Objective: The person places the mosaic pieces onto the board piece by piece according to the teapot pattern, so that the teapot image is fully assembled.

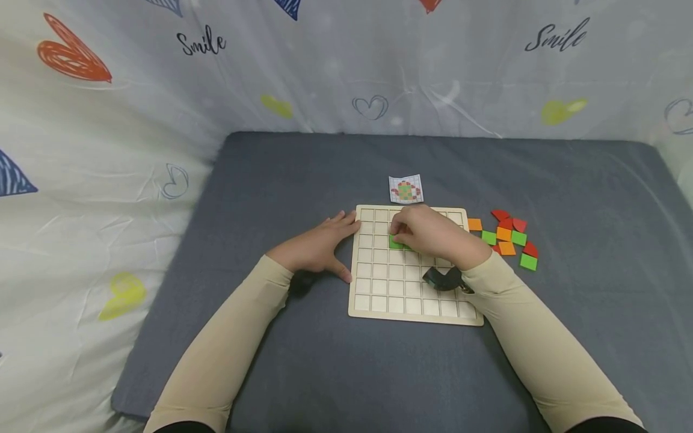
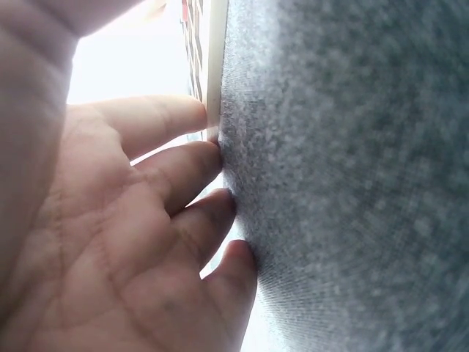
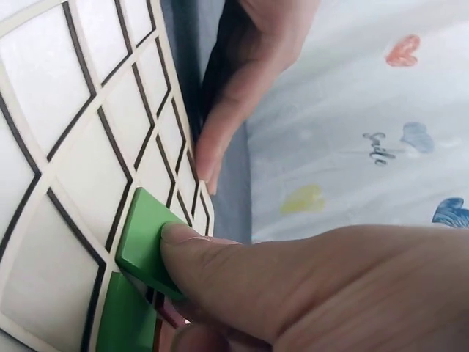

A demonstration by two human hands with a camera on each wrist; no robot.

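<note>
A pale wooden grid board (image 1: pixel 379 288) lies on the grey table. My left hand (image 1: pixel 322 243) touches its left edge with fingers spread; in the left wrist view the fingertips (image 2: pixel 209 158) meet the board's side. Over the board's upper middle, my right hand (image 1: pixel 433 234) pinches a green square tile (image 3: pixel 144 238), thumb on its face. The tile stands slightly tilted over the grid in the right wrist view. Beside it sits another green tile (image 3: pixel 124 312), with a reddish piece partly hidden behind my fingers. My right hand covers several cells in the head view.
A small picture card (image 1: pixel 406 189) with a coloured grid pattern lies behind the board. To the board's right is a loose group of green tiles (image 1: pixel 528 261), orange tiles (image 1: pixel 506 248) and red pieces (image 1: pixel 500 214). A printed white curtain (image 1: pixel 325 66) hangs behind the table.
</note>
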